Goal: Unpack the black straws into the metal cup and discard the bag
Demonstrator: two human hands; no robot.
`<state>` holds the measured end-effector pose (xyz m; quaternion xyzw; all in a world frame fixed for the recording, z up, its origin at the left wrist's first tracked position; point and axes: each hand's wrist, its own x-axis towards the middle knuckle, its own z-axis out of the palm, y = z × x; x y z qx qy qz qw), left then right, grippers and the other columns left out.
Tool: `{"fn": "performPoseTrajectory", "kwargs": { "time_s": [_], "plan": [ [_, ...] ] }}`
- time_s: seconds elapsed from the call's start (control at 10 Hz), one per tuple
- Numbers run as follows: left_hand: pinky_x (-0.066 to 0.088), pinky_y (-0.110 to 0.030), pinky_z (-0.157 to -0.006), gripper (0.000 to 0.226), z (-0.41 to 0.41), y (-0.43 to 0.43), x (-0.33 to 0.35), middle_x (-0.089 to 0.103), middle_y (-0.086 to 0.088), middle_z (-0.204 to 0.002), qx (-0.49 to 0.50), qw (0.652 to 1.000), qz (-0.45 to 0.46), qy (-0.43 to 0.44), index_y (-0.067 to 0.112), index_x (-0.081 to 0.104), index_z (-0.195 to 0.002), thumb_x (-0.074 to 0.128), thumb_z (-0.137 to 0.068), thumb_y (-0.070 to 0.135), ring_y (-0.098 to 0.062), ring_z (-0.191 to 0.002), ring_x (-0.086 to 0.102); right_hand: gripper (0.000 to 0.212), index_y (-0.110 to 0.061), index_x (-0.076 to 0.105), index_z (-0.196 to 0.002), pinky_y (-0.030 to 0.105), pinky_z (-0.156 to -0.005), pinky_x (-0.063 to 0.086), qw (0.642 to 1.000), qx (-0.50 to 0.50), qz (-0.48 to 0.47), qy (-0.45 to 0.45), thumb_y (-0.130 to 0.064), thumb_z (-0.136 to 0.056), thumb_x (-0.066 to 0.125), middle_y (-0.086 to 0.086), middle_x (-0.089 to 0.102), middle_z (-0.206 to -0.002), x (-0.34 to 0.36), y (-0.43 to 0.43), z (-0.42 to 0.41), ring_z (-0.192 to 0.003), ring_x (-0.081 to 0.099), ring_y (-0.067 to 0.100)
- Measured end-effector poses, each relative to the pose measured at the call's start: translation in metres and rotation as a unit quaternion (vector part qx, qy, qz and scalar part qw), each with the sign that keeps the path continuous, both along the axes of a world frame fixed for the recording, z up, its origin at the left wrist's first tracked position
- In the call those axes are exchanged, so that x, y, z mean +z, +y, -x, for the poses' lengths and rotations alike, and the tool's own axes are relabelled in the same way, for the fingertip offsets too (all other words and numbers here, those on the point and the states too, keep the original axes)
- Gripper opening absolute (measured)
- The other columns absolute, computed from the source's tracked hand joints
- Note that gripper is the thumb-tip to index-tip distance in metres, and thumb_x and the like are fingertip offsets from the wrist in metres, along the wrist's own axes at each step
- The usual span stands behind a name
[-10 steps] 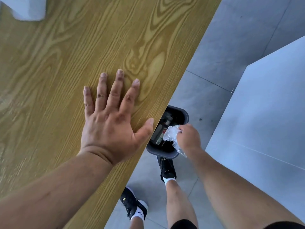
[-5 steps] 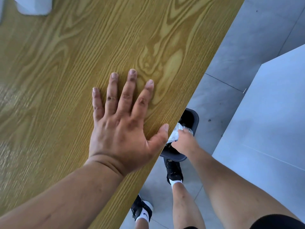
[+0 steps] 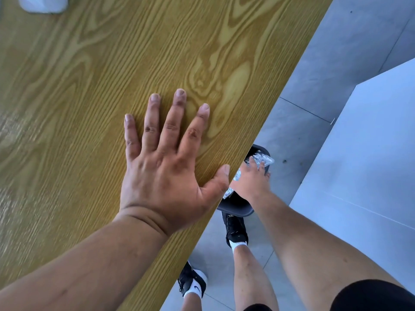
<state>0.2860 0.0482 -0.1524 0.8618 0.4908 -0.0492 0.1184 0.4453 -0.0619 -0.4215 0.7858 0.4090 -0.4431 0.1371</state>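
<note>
My left hand (image 3: pixel 166 167) lies flat on the wooden table (image 3: pixel 101 70), fingers spread, thumb at the table's edge, holding nothing. Beside the table my right hand (image 3: pixel 251 182) reaches down onto the crumpled clear plastic bag (image 3: pixel 266 160) and presses it into the mouth of a dark grey bin (image 3: pixel 235 209) on the floor. Bits of the bag stick out past my fingertips and under my wrist. The table edge hides the bin's left side. Neither the black straws nor the metal cup is in view.
A white object (image 3: pixel 42 4) sits at the table's far left corner, cut off by the frame. On the grey tiled floor my black shoes (image 3: pixel 235 230) stand just behind the bin. A pale flat panel (image 3: pixel 370 153) fills the right side.
My right hand has gone from holding the bag above the bin to pushing it down into the bin's mouth. The view shifted left; my left hand stayed flat on the table.
</note>
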Motion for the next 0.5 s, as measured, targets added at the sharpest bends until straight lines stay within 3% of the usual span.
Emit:
{"fn": "performPoseTrajectory", "kwargs": {
  "time_s": [0.1, 0.5],
  "plan": [
    [0.001, -0.066, -0.124, 0.094, 0.0, 0.0, 0.0, 0.007, -0.004, -0.175, 0.0, 1.0, 0.0, -0.002, 0.031, 0.019, -0.164, 0.041, -0.085, 0.076, -0.034, -0.16, -0.003, 0.088, -0.023, 0.023, -0.167, 0.064, -0.129, 0.015, 0.999, -0.011, -0.052, -0.006, -0.053, -0.094, 0.063, 0.011, 0.016, -0.178, 0.007, -0.001, -0.003, -0.164, 0.008, 0.039],
    [0.002, -0.065, -0.125, 0.094, -0.001, 0.001, 0.001, 0.009, -0.003, -0.175, 0.0, 1.0, -0.002, -0.008, 0.03, 0.021, -0.164, 0.043, -0.085, 0.076, -0.033, -0.16, -0.002, 0.09, -0.025, 0.022, -0.168, 0.057, -0.129, 0.02, 0.998, -0.006, -0.054, -0.01, -0.058, -0.094, 0.062, 0.01, 0.024, -0.175, 0.02, -0.018, -0.01, -0.162, 0.018, 0.037]
  ]
}}
